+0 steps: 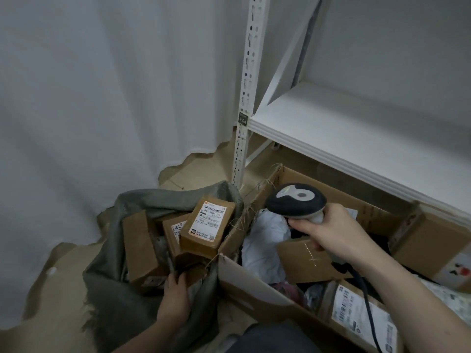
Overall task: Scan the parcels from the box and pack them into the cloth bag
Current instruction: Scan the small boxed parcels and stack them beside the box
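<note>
Step in hand: I am reading this as the gap between two parcels, with one just lodged in the cloth bag point(112, 271) and the scanner point(297, 202) waiting for the next.
Left hand: my left hand point(175, 289) is gripping the near rim of the bag, fingers curled over the grey fabric, and is holding the mouth open.
Right hand: my right hand point(328, 233) is wrapped around the scanner's handle, its head pointing away from me above the box point(257, 294); its dark cable point(367, 301) is trailing down along my forearm.
Bag contents: several brown cartons are sitting inside, and the labelled parcel point(207, 226) is lying on top, tilted, label up, leaning against the box's frayed corner.
Box contents: a white poly mailer point(265, 233), a plain carton point(305, 261) under my right hand and a labelled mailer point(362, 309) near my right forearm are waiting.
Surroundings: a white shelf point(356, 138) is overhanging the box, and a pale curtain point(89, 98) is hanging behind the bag.
Next move, my judgement: the left hand is going to have to let go of the rim, reach into the box and turn a label towards the scanner.
Watch for: the bag mouth may sag shut once released, and the top parcel looks loosely perched.
</note>
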